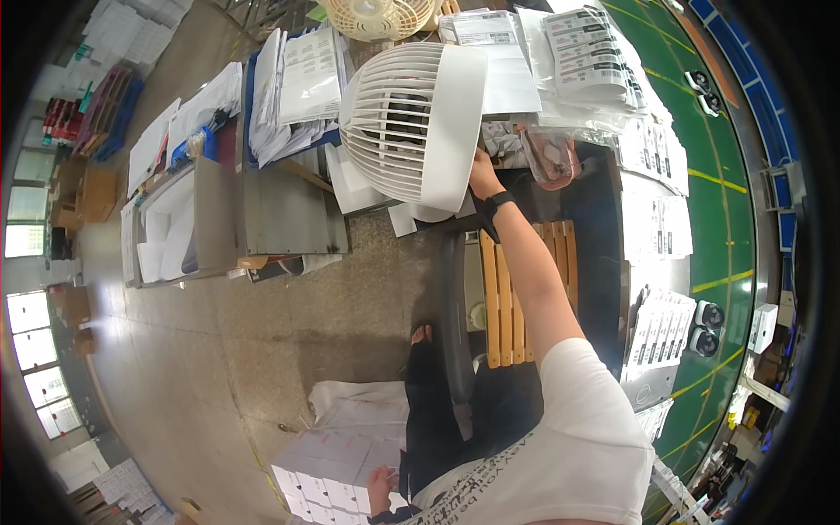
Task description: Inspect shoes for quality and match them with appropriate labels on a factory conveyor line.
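A large white fan [411, 122] with a round slatted grille stands on the workbench ahead of me. My right hand [483, 173], with a black band at the wrist, reaches out and grips the fan's smooth rear housing at its lower edge. My left hand [381, 490] is low at the bottom of the view, beside my dark trousers, touching a spread of white printed sheets [328, 455] on the floor. Whether its fingers are closed is unclear. My foot [421, 333] shows above it.
A clear bag with pinkish contents [549, 157] lies right of the fan. Stacks of leaflets [582, 52], a beige fan [381, 17], a wooden slatted stool [516, 289], a grey metal box [219, 219], and a green belt [722, 201] with small white devices [707, 317] surround me.
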Action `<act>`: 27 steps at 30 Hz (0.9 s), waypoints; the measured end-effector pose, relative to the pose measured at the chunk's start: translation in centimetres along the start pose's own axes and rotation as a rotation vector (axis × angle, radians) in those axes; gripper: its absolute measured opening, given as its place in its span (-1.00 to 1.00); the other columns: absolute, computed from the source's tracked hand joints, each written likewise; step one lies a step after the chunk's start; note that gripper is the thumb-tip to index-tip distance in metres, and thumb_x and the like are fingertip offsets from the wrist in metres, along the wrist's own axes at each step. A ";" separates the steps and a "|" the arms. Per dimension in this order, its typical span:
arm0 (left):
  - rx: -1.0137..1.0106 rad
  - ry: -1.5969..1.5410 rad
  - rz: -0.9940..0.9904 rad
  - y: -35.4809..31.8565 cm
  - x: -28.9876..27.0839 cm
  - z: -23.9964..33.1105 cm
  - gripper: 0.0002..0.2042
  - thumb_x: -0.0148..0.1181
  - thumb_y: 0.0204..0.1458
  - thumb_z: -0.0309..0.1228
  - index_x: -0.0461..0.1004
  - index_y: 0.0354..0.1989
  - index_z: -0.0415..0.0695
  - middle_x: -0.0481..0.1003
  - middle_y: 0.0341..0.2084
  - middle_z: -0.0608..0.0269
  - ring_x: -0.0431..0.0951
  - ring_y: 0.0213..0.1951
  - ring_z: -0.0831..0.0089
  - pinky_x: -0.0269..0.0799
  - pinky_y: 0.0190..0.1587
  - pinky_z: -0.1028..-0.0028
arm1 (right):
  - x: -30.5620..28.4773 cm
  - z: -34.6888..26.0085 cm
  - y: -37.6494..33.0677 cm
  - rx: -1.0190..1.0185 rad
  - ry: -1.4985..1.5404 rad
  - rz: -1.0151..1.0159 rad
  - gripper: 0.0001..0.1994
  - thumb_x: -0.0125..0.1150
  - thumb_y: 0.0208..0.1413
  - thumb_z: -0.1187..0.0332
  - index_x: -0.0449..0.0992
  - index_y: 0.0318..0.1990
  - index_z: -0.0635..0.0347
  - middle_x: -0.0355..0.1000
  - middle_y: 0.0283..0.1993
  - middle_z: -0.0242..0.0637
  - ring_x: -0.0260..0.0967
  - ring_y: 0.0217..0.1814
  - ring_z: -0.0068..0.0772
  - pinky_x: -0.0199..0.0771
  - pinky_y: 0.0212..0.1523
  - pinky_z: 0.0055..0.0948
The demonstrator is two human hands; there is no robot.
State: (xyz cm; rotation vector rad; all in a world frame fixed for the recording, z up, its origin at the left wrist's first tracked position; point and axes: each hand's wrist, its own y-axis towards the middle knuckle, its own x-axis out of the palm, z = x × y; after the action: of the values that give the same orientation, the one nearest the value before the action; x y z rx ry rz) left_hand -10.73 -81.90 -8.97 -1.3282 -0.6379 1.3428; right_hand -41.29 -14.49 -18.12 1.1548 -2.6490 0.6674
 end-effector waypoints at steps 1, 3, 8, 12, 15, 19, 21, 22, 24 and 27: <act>0.001 -0.006 0.007 -0.4 -0.3 -0.3 -0.62 0.12 0.11 -0.21 0.34 -0.02 -0.23 0.51 -0.26 0.08 0.56 -0.34 0.36 0.46 -0.32 0.47 | 1.1 0.2 0.0 0.008 0.010 -0.017 -0.60 0.14 0.04 0.50 0.34 0.08 0.31 0.44 -0.07 -0.25 0.40 -0.08 -0.46 0.42 -0.10 -0.47; -0.005 0.005 0.012 -0.3 -0.1 -0.3 -0.62 0.12 0.11 -0.21 0.34 -0.01 -0.23 0.51 -0.26 0.08 0.56 -0.33 0.36 0.46 -0.31 0.47 | 1.0 -0.2 -0.1 -0.058 -0.054 -0.027 -0.62 0.16 0.02 0.54 0.39 0.05 0.32 0.45 -0.10 -0.26 0.41 -0.11 -0.46 0.41 -0.10 -0.48; -0.003 0.015 0.011 -0.5 0.6 -0.1 -0.61 0.12 0.11 -0.21 0.34 0.00 -0.23 0.52 -0.24 0.07 0.56 -0.32 0.36 0.46 -0.30 0.47 | 0.7 0.3 -0.3 -0.139 -0.015 -0.001 -0.61 0.19 -0.04 0.61 0.41 0.02 0.33 0.46 -0.11 -0.27 0.41 -0.13 -0.49 0.41 -0.08 -0.49; -0.005 0.016 0.009 -0.5 0.8 0.2 -0.60 0.13 0.10 -0.22 0.33 0.01 -0.23 0.52 -0.23 0.06 0.56 -0.32 0.35 0.46 -0.31 0.47 | 0.8 0.9 0.1 -0.162 -0.018 0.002 -0.64 0.21 -0.05 0.59 0.42 -0.03 0.33 0.45 -0.12 -0.28 0.41 -0.14 -0.51 0.41 -0.10 -0.51; -0.007 0.016 0.008 0.0 1.0 0.9 -0.60 0.12 0.10 -0.23 0.32 0.01 -0.24 0.52 -0.23 0.07 0.56 -0.32 0.34 0.46 -0.31 0.47 | 0.4 0.8 0.8 -0.156 -0.025 0.021 -0.63 0.21 -0.07 0.60 0.41 -0.03 0.34 0.45 -0.11 -0.28 0.40 -0.15 -0.50 0.41 -0.12 -0.51; 0.023 0.034 0.033 -0.4 0.8 2.0 -0.62 0.11 0.10 -0.22 0.33 -0.01 -0.22 0.52 -0.24 0.09 0.56 -0.33 0.36 0.46 -0.33 0.45 | 1.9 1.1 -0.1 -0.189 0.001 0.071 -0.62 0.14 -0.07 0.55 0.40 -0.02 0.35 0.43 -0.11 -0.25 0.39 -0.15 -0.46 0.41 -0.16 -0.48; 0.012 0.005 -0.004 0.4 0.3 1.6 -0.65 0.12 0.07 -0.23 0.36 -0.06 -0.21 0.53 -0.31 0.17 0.55 -0.36 0.41 0.42 -0.39 0.46 | 1.3 3.5 -0.8 -0.205 0.024 0.229 -0.65 0.11 -0.06 0.47 0.39 -0.05 0.35 0.42 -0.15 -0.25 0.37 -0.22 -0.49 0.39 -0.26 -0.50; 0.036 -0.018 -0.038 1.5 0.5 1.1 -0.67 0.13 0.05 -0.24 0.40 -0.11 -0.20 0.54 -0.34 0.19 0.55 -0.36 0.44 0.41 -0.41 0.47 | -1.0 5.3 -1.6 -0.271 0.076 0.205 -0.68 0.15 -0.04 0.42 0.39 -0.09 0.32 0.40 -0.29 -0.30 0.33 -0.35 -0.54 0.35 -0.38 -0.52; 0.037 -0.067 -0.071 3.6 -1.0 -0.3 -0.69 0.09 0.08 -0.16 0.41 -0.13 -0.11 0.55 -0.35 0.26 0.56 -0.35 0.42 0.42 -0.41 0.49 | 0.1 6.1 -6.9 -0.027 -0.103 0.377 -0.73 0.24 -0.01 0.32 0.40 -0.19 0.24 0.35 -0.47 -0.41 0.26 -0.50 -0.61 0.26 -0.55 -0.54; -0.002 -0.055 -0.091 0.2 0.9 4.9 -0.67 -0.05 0.17 -0.28 0.32 0.08 -0.08 0.44 -0.03 0.10 0.50 -0.08 0.29 0.44 -0.14 0.35 | -3.3 6.9 -15.3 -0.051 -0.265 0.466 -0.62 0.16 0.02 0.40 0.32 0.02 0.27 0.36 -0.36 -0.37 0.29 -0.44 -0.59 0.30 -0.51 -0.56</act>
State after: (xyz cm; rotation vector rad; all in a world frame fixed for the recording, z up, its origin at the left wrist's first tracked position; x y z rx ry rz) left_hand -15.09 -79.67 -8.30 -1.2524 -0.7294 1.3088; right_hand -27.77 -24.69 -20.29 0.6472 -3.1795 0.5378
